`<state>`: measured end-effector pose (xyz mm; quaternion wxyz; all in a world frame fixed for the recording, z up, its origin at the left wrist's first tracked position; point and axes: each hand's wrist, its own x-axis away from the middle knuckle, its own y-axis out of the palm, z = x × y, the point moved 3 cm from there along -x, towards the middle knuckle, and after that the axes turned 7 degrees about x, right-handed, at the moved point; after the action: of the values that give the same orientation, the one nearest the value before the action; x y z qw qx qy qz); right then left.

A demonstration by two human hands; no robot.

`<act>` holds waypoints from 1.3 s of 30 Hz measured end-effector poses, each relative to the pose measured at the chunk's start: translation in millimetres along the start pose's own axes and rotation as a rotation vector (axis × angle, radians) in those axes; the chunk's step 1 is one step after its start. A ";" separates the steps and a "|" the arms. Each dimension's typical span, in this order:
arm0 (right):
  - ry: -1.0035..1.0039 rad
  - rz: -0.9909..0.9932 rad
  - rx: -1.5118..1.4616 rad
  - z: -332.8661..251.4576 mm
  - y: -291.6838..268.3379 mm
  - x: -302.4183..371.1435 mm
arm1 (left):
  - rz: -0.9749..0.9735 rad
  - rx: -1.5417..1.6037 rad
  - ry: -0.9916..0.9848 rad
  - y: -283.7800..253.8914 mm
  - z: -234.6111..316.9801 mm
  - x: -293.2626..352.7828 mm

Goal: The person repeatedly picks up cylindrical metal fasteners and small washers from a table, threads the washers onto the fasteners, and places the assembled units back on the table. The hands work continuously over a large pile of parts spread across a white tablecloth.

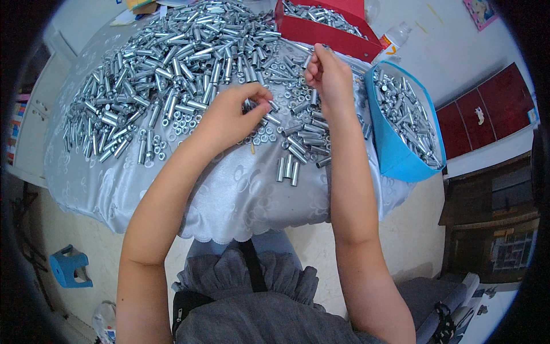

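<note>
With the person at 6 o'clock, a heap of metal sleeves and bolts (183,57) covers the tablecloth (229,215) from 9 to 12. Nuts (184,119) lie before it. Parts (323,18) fill a box (356,49) at 1 and a bin (409,163) at 3; a stool (62,262) stands at 8.

Grey ruffled garment (258,315) — black strap (252,266) — bare forearms (354,195).
</note>
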<state>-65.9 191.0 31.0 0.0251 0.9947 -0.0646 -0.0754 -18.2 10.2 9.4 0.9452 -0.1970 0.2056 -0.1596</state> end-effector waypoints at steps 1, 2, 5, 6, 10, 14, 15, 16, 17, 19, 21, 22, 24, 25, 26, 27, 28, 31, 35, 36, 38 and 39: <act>-0.051 0.036 0.155 2.7 -6.4 -5.1 | -0.043 -0.038 0.005 0.9 -1.0 0.9; -0.107 0.093 0.383 5.2 -12.0 -6.6 | -0.085 -0.077 0.010 1.9 -1.7 1.5; -0.199 0.173 0.917 10.6 -17.4 -7.7 | -0.132 -0.184 0.188 0.4 2.7 1.7; -0.261 0.113 0.934 15.2 -16.2 -8.5 | -0.158 -0.197 0.222 0.1 4.0 1.0; -0.433 -0.149 1.026 26.1 2.5 -1.9 | -0.181 -0.246 0.302 -1.7 8.3 4.4; -0.576 -0.247 1.074 34.1 17.2 6.3 | -0.183 -0.251 0.314 -2.3 6.0 6.1; -0.600 -0.234 1.098 35.0 18.3 6.5 | -0.188 -0.236 0.291 -2.3 5.2 6.0; -0.623 -0.221 1.120 35.0 18.8 6.8 | -0.210 -0.224 0.238 -2.4 5.0 5.6; -0.605 -0.232 1.147 34.0 18.6 7.0 | -0.233 -0.213 0.184 -2.9 6.1 5.0; -0.567 -0.254 1.198 30.1 18.8 7.6 | -0.244 -0.206 0.151 -3.4 5.7 4.7; -0.621 -0.206 1.237 30.1 18.4 8.2 | -0.223 -0.213 0.192 -2.9 4.2 4.9; -0.647 -0.181 1.256 30.1 18.1 8.9 | -0.193 -0.183 0.191 -2.0 2.2 4.7; -0.723 -0.083 1.098 25.2 19.4 5.7 | -0.132 -0.124 0.189 -0.1 0.5 3.4; -0.759 -0.034 1.018 21.9 20.7 4.9 | -0.103 -0.039 0.128 -0.2 1.8 3.1; -0.659 -0.048 0.829 20.5 21.0 4.4 | -0.074 0.045 0.066 -0.4 5.9 3.5; -0.559 -0.063 0.639 17.5 23.8 5.4 | -0.043 0.127 0.004 -2.1 7.8 3.9; -0.458 -0.077 0.450 14.3 26.4 6.9 | -0.006 0.178 -0.013 -2.9 5.2 3.2; -0.400 -0.169 0.094 -1.6 36.5 19.0 | 0.096 0.362 -0.098 -2.7 -9.9 -1.3; -0.395 -0.218 0.039 -9.4 40.8 26.8 | 0.124 0.531 -0.183 -4.8 -14.7 -4.2; -0.406 -0.210 0.060 -9.0 40.9 26.8 | 0.119 0.556 -0.211 -5.9 -10.3 -3.7; -0.420 -0.199 0.101 -7.2 40.6 25.7 | 0.115 0.595 -0.239 -5.6 -8.3 -3.8; -0.423 -0.197 0.119 -5.5 40.7 24.3 | 0.117 0.607 -0.239 -6.1 -8.7 -3.5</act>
<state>-46.4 147.7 35.2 -0.0553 0.9580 0.0246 -0.2803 -26.4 3.6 6.0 0.9858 0.0884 0.0474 -0.1348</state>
